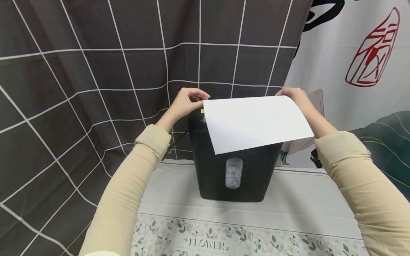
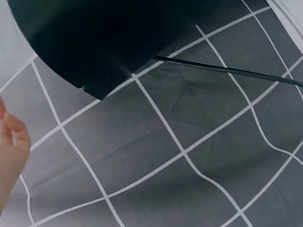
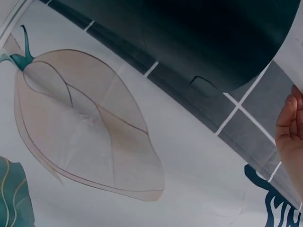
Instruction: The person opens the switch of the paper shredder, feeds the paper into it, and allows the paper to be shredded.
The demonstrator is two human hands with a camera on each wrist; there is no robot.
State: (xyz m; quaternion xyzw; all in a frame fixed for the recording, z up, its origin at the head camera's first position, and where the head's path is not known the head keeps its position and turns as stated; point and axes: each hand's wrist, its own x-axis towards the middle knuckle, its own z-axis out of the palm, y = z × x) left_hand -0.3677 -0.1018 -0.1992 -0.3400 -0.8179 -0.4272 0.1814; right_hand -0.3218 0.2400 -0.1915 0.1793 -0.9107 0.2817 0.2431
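Observation:
A white sheet of paper spreads over the top of a black paper shredder, its near edge hanging free in front. My left hand pinches the sheet's far left corner between thumb and fingers. At the far right edge my right hand holds the other corner, its fingertips partly hidden behind the paper. The shredder's slot is covered by the sheet. Shreds show through the clear window in its front. Only part of the left hand and right hand enters the wrist views.
A dark curtain with white grid lines hangs right behind the shredder and along the left. A black cord runs from the shredder's side. The shredder stands on a white surface, with a flower-printed mat in front.

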